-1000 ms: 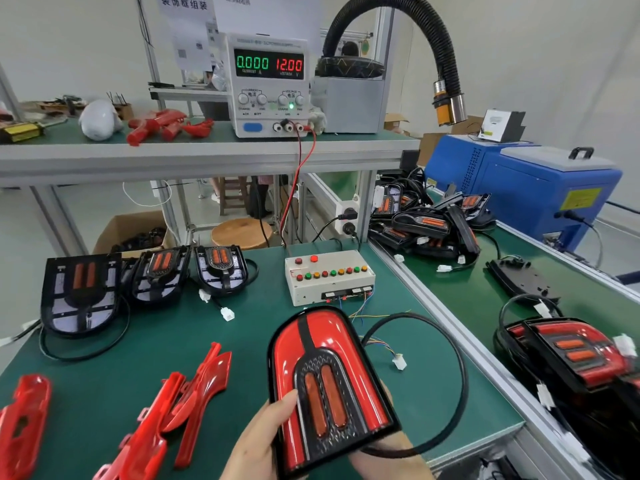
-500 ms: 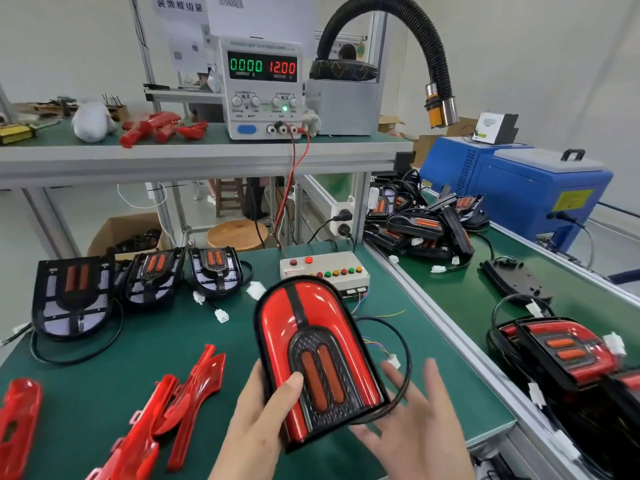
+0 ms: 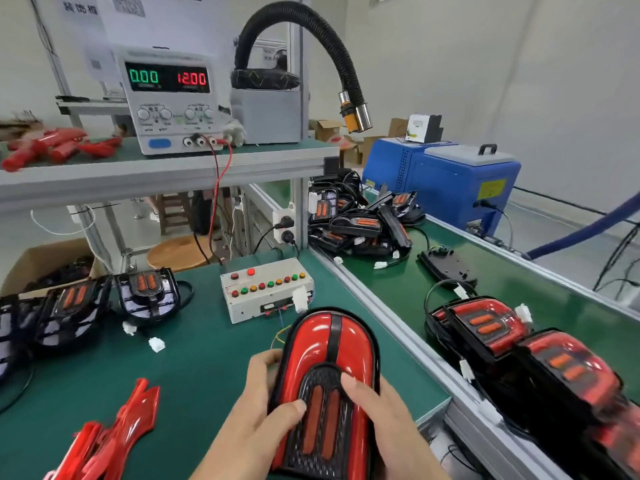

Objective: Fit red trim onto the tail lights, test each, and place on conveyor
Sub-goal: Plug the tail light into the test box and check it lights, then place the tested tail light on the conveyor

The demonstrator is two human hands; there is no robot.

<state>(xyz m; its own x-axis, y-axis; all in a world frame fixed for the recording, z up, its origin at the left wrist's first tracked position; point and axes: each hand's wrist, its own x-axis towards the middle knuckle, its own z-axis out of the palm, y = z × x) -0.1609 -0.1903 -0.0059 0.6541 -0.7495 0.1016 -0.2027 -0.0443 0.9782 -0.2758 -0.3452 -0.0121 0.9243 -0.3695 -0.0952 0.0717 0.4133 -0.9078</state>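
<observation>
Both hands clamp one tail light (image 3: 327,386) with red trim fitted, held over the near edge of the green bench (image 3: 194,358); left hand (image 3: 256,420) wraps its left side with thumb on the black mesh centre, right hand (image 3: 381,417) wraps the right side, thumb on the face too. Fingers behind the housing are hidden, and the light's bottom end and both forearms are cut off by the frame. Its cable is not visible, so can't tell whether it is plugged into the test box (image 3: 266,292) just beyond it. Loose red trim pieces (image 3: 114,438) lie lower left, partly cropped. Untrimmed black tail lights (image 3: 104,306) sit in a row at far left, leftmost one cut off and blurred. Cardboard box (image 3: 45,261) behind them holds dark parts, contents hard to make out. On the conveyor (image 3: 519,289) to the right, finished red tail lights (image 3: 512,344) overlap near the bottom corner, nearest one motion-blurred; a tangled heap of black lights (image 3: 360,223) sits further up. Power supply (image 3: 169,102) on the shelf reads 0.00 and 12.00. More red parts (image 3: 52,147) on the shelf, blurry.
</observation>
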